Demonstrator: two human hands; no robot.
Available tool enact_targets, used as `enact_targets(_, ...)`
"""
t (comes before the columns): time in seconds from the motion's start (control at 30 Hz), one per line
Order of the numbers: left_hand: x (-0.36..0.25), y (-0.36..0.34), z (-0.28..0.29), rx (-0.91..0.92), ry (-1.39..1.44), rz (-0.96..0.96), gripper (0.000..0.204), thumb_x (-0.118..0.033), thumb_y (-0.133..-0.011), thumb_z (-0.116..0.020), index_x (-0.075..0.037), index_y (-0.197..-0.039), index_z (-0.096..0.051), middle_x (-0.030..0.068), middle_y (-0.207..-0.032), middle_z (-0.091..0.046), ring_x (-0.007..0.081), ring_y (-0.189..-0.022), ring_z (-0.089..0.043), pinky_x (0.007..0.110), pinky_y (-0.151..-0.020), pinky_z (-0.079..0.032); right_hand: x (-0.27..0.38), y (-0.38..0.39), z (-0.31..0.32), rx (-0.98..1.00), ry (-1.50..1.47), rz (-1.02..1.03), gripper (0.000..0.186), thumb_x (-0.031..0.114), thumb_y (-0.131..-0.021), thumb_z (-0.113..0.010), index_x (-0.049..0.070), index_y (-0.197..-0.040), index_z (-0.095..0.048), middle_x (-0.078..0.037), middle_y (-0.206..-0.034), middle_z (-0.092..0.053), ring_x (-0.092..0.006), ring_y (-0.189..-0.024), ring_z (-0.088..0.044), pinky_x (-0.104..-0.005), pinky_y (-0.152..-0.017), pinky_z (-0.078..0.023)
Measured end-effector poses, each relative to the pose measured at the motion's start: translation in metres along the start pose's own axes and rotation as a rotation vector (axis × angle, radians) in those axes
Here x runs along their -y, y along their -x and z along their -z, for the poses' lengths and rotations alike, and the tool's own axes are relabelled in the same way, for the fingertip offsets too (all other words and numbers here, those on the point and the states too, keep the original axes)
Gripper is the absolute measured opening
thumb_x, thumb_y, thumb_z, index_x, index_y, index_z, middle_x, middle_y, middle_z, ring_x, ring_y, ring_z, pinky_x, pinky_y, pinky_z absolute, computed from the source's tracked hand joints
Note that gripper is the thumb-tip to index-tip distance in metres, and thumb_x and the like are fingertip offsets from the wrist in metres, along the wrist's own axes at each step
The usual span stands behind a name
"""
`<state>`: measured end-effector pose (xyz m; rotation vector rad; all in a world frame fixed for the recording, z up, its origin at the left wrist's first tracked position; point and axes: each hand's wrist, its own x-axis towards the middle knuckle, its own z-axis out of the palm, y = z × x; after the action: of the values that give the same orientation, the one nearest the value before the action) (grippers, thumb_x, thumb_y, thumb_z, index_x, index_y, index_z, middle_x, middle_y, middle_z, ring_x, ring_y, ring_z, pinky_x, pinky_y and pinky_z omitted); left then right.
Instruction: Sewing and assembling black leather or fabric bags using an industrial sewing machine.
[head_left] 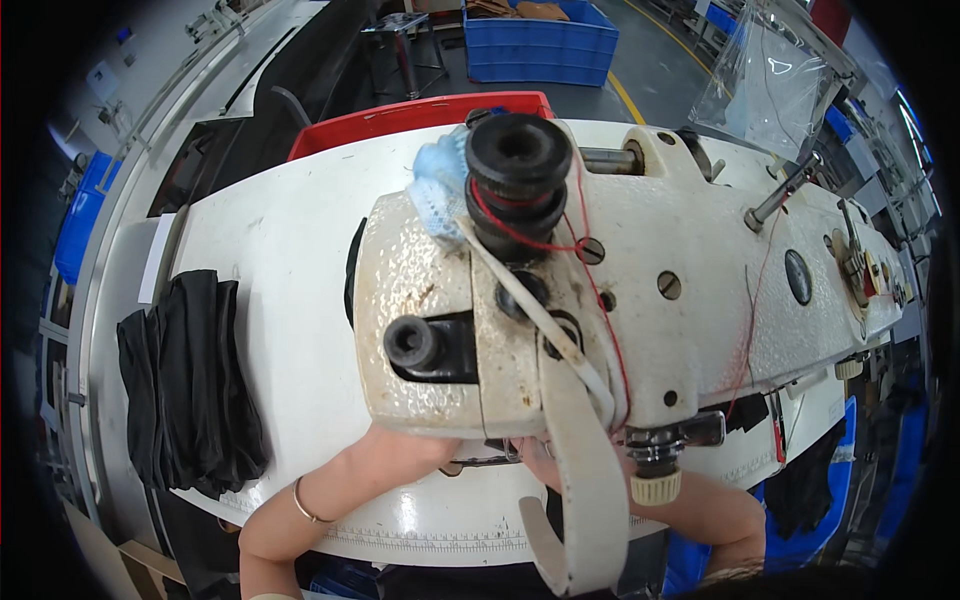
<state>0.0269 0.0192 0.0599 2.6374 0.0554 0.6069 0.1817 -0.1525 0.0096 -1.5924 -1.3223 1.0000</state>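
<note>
A cream-coloured sewing machine head fills the middle of the view and covers most of both hands. My left hand reaches under its left end, with a thin bracelet on that forearm; the fingers are out of sight. From the other side my right hand comes in beneath the machine, close to the left one, partly behind a curved pale lever. Whatever lies between the fingers is hidden. Red thread runs from the black knob down the machine's front.
Folded black fabric pieces lie stacked on the white table at left. A light blue cloth is tucked against the knob. Behind the table stand a red bin and a blue crate. More black fabric hangs at right.
</note>
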Motion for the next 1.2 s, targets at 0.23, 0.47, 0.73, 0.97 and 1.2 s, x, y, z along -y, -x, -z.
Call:
enact_targets(0.23, 0.025, 0.005, -0.006, -0.11, 0.084, 0.08, 0.029, -0.004, -0.066, -0.067, -0.002, -0.095, -0.067, 0.0127, -0.097, -0.063, 0.027, -0.094, -0.06, 0.044, -0.083, -0.047, -0.012, -0.024, 0.007, -0.073, 0.463, 0.28, 0.024, 0.01, -0.072, -0.064, 0.004, -0.095, -0.064, -0.012, -0.084, -0.065, -0.0261, -0.078, -0.064, -0.0353, -0.075, -0.051)
enact_targets(0.47, -0.028, 0.027, 0.009, 0.18, -0.464, 0.172, 0.03, -0.018, -0.078, -0.062, 0.004, -0.1, -0.063, 0.0138, -0.11, -0.061, 0.0332, -0.097, -0.057, 0.037, -0.073, -0.045, 0.019, -0.004, 0.0, 0.002, 0.753, 0.59, 0.044, 0.011, -0.071, -0.06, 0.002, -0.114, -0.059, -0.011, -0.097, -0.056, -0.0258, -0.086, -0.058, -0.0356, -0.075, -0.05)
enact_targets(0.73, -0.083, 0.074, 0.034, 0.353, -0.168, 0.133, 0.031, -0.016, -0.073, -0.066, -0.001, -0.099, -0.064, 0.0088, -0.112, -0.056, 0.0227, -0.092, -0.054, 0.029, -0.067, -0.049, 0.083, 0.065, -0.028, 0.424, -0.162, -0.066, 0.034, 0.01, -0.09, -0.056, 0.008, -0.124, -0.055, -0.007, -0.096, -0.059, -0.0145, -0.084, -0.058, -0.0262, -0.073, -0.048)
enact_targets(0.97, -0.038, 0.038, 0.03, 0.442, 0.12, -0.151, 0.031, -0.013, -0.075, -0.069, -0.007, -0.104, -0.061, 0.008, -0.108, -0.051, 0.0253, -0.104, -0.047, 0.037, -0.094, -0.037, 0.078, 0.058, -0.027, 0.42, -0.536, -0.518, 0.025, 0.015, -0.091, -0.058, -0.003, -0.106, -0.05, -0.007, -0.085, -0.065, -0.0091, -0.056, -0.056, -0.0207, -0.051, -0.041)
enact_targets(1.2, -0.025, 0.031, 0.041, 0.573, 0.224, -0.265, 0.032, -0.022, -0.072, -0.071, -0.007, -0.094, -0.054, 0.0057, -0.094, -0.047, 0.0259, -0.099, -0.046, 0.039, -0.092, -0.037, 0.085, 0.039, -0.009, 0.867, -0.598, -0.669, 0.024, 0.022, -0.092, -0.058, -0.002, -0.093, -0.059, -0.007, -0.083, -0.069, -0.0084, -0.049, -0.055, -0.0197, -0.042, -0.037)
